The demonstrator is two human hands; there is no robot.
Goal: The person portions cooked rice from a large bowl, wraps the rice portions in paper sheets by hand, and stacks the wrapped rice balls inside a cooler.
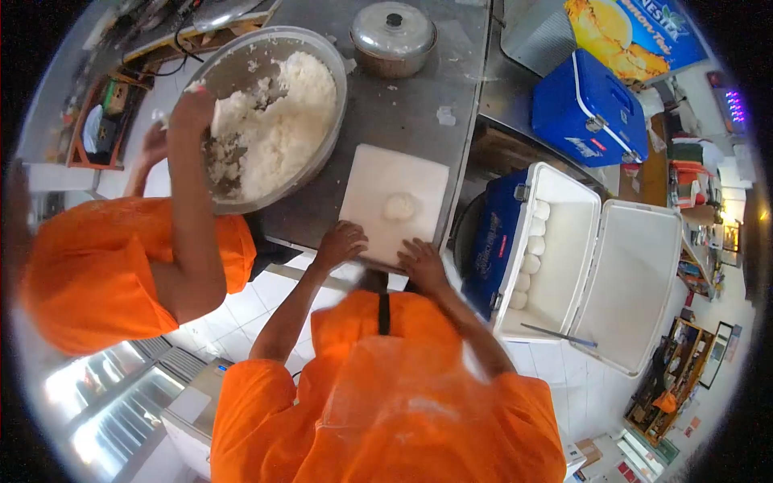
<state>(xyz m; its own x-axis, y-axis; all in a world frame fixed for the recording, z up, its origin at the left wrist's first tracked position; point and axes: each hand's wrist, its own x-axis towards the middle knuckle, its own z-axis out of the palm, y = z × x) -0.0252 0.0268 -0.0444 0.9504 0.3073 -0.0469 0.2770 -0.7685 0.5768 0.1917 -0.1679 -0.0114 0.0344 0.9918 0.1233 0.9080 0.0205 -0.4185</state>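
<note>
A white cutting board (378,173) lies on the metal table in front of me, with one rounded white lump (398,207) that looks like dough on it. My left hand (344,243) rests on the board's near left corner, fingers apart. At the near right edge of the board is my right hand (421,262), its fingers spread. Neither hand touches the lump. To the left, a big metal bowl (341,88) holds a crumbly white mass (278,133), like cooked rice.
A co-worker's hand (193,109) reaches into the bowl from the left. Beyond the board stands a lidded pot (393,40). On my right, an open blue cooler (499,241) holds a row of white balls (531,263). A closed blue cooler (588,109) stands behind it.
</note>
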